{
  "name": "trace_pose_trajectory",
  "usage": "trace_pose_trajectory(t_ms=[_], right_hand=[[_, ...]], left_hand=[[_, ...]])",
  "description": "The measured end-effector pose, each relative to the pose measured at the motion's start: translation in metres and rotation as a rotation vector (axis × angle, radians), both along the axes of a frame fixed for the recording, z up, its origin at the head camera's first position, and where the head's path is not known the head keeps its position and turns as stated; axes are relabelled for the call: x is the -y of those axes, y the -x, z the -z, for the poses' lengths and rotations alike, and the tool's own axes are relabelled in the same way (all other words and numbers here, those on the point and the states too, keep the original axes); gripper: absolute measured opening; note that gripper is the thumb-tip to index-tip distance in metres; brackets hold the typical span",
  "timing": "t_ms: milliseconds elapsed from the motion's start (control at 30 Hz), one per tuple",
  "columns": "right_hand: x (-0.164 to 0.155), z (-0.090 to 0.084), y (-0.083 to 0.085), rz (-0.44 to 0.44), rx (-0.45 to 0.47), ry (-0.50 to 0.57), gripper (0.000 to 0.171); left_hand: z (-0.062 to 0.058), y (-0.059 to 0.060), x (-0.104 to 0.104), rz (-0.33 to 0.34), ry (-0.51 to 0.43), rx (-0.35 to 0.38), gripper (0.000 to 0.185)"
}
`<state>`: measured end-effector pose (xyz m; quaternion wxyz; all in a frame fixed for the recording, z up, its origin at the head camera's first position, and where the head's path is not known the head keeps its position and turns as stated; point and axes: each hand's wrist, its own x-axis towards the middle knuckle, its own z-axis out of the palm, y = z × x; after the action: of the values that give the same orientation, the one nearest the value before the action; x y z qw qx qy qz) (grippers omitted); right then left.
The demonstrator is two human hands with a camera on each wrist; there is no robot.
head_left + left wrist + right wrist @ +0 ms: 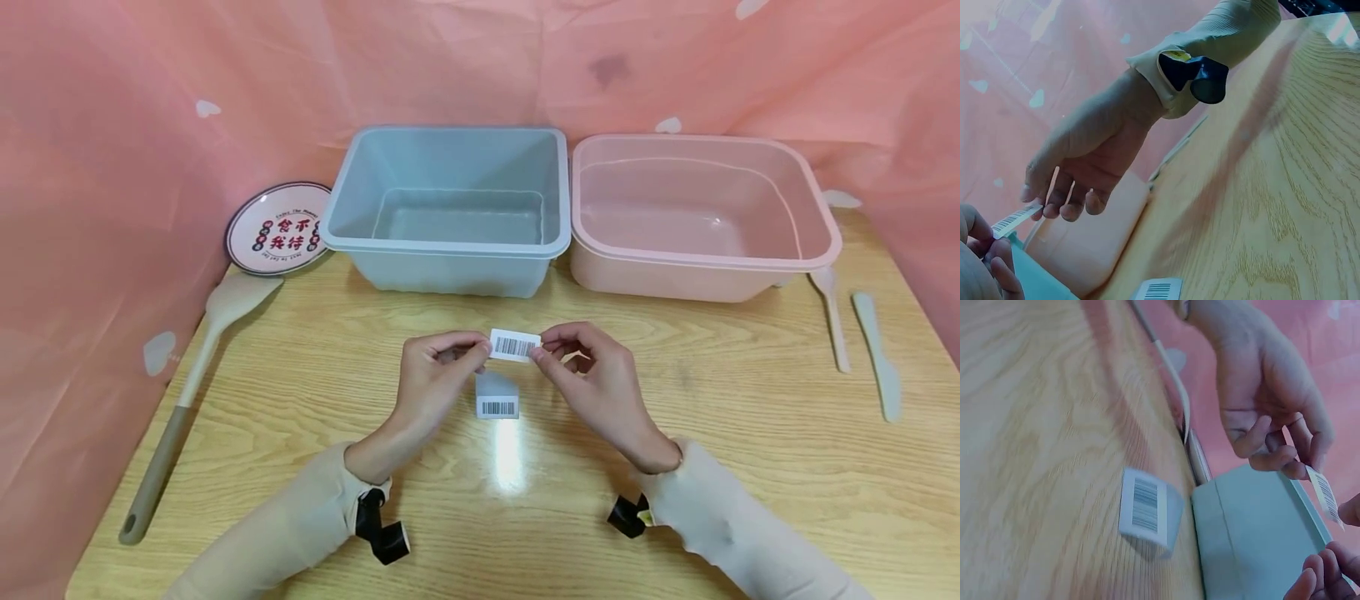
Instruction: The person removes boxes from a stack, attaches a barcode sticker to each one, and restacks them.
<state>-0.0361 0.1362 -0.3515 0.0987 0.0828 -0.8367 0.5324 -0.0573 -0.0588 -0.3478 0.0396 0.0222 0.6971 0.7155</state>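
Note:
Between both hands is a small white barcode sticker (514,345), held up above the table with its printed face showing in the head view. My left hand (442,379) pinches its left end between thumb and finger. At the other end, the thumb and fingers of my right hand (596,387) pinch it too. Below it, a second barcode label (498,407) on pale backing paper lies on the wooden table. In the right wrist view this backing piece (1147,509) curls up along one side. The left wrist view shows the held sticker (1016,219) almost edge-on.
A grey-blue basin (450,271) and a pink basin (675,279) stand side by side at the back. To the left are a printed plate (277,229) and a long-handled turner (183,400). A pale spoon (831,321) and a pale green knife (877,358) lie at right.

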Motion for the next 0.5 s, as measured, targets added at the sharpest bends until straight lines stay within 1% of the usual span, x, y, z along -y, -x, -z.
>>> trace_pose_trajectory(t_ms=[133, 267, 367, 500], right_hand=[[0.0012, 0.0000, 0.0009, -0.011, 0.072, 0.072, 0.009], [0.0029, -0.0002, 0.0023, -0.018, 0.070, 0.104, 0.007], [0.0037, 0.0000, 0.0030, -0.012, 0.039, 0.082, 0.005], [0.0045, 0.0009, 0.0041, -0.005, 0.011, 0.047, 0.004]], left_hand=[[-0.0009, -0.0002, -0.0003, 0.009, -0.005, -0.005, 0.011], [-0.0005, -0.0003, 0.0008, 0.018, 0.013, -0.026, 0.012], [0.0004, -0.0002, 0.0023, 0.018, 0.086, -0.085, 0.011], [0.0020, 0.0007, 0.0041, -0.003, 0.231, -0.191, 0.010]])
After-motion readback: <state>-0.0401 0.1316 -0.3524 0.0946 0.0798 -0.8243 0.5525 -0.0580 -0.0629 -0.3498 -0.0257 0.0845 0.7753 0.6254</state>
